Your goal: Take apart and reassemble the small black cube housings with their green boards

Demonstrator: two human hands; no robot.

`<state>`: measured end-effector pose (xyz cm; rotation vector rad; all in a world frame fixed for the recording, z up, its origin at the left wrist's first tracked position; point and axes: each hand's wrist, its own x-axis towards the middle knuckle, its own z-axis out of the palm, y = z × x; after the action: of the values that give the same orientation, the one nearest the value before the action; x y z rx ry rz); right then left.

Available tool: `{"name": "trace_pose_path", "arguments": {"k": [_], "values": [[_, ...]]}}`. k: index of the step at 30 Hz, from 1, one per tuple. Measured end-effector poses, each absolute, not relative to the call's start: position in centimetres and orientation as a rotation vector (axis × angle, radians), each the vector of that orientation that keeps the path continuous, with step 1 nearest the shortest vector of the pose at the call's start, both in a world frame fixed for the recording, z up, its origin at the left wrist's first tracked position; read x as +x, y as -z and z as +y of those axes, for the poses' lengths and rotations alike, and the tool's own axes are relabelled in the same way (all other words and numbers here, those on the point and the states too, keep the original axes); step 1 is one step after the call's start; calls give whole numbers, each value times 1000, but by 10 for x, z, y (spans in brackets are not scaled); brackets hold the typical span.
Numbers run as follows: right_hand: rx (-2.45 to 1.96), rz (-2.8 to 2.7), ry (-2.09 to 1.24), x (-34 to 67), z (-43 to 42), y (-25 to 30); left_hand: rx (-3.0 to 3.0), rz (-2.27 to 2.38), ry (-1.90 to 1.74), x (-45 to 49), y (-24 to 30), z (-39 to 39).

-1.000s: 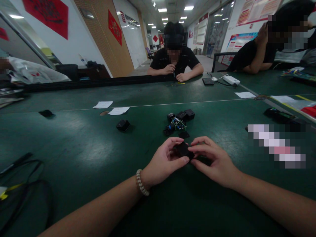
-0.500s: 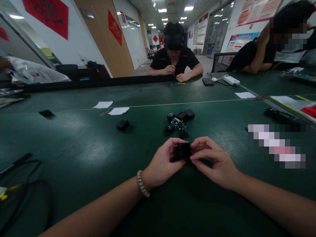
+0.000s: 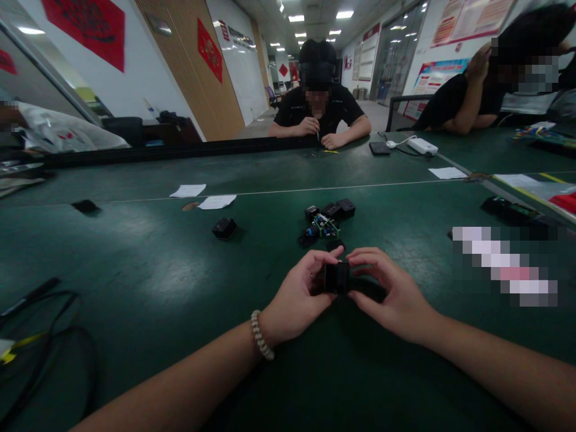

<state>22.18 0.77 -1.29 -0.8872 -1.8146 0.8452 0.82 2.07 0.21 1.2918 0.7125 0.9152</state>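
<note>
Both my hands meet over the green table (image 3: 135, 258) and pinch one small black plastic block (image 3: 337, 278). My left hand (image 3: 297, 294), with a bead bracelet on its wrist, grips the block's left side with thumb and fingers. My right hand (image 3: 391, 294) holds its right side, fingers curled over the top. Just beyond the hands lies a cluster of black parts with a small circuit board (image 3: 324, 225) showing blue and green components. One more black part (image 3: 224, 227) sits alone to the left.
Paper slips (image 3: 202, 197) lie further back. Black cables (image 3: 40, 336) lie at the near left edge. One person sits across the table (image 3: 319, 102) working with both hands; another leans at the far right (image 3: 472, 96). A white charger (image 3: 421, 146) and a dark device (image 3: 508, 210) lie to the right.
The black block has been turned between my fingers from lying tilted to standing more upright, and both hands have lifted it slightly away from me.
</note>
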Motion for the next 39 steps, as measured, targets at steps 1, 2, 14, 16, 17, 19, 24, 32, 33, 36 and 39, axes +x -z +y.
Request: {"name": "trace_pose_path", "arguments": {"k": [1, 2, 14, 16, 17, 19, 24, 32, 33, 36, 39], "values": [[-887, -1820, -844, 222, 8, 12, 1292, 713, -915, 8, -2, 21], [-888, -1824, -841, 222, 8, 12, 1292, 714, -917, 8, -2, 21], [-940, -1736, -945, 223, 6, 15, 1259, 809, -860, 7, 0, 22], [-980, -1702, -986, 223, 6, 16, 1259, 825, -832, 6, -1, 21], [-997, -1687, -1000, 223, 6, 16, 1261, 836, -821, 6, -2, 21], [-1023, -1670, -1011, 222, 6, 16, 1273, 852, -805, 5, -3, 21], [-1092, -1666, -969, 223, 6, 13, 1290, 870, -765, 5, -3, 22], [-1202, -1754, -934, 225, 5, 6, 1339, 874, -737, 5, -6, 21], [-1196, -1757, -936, 225, 6, 6, 1339, 875, -734, 6, -6, 21], [-1148, -1745, -940, 226, 6, 9, 1352, 890, -732, 7, -5, 22], [-1039, -1719, -957, 226, 6, 11, 1343, 902, -728, 7, -5, 22]]}}
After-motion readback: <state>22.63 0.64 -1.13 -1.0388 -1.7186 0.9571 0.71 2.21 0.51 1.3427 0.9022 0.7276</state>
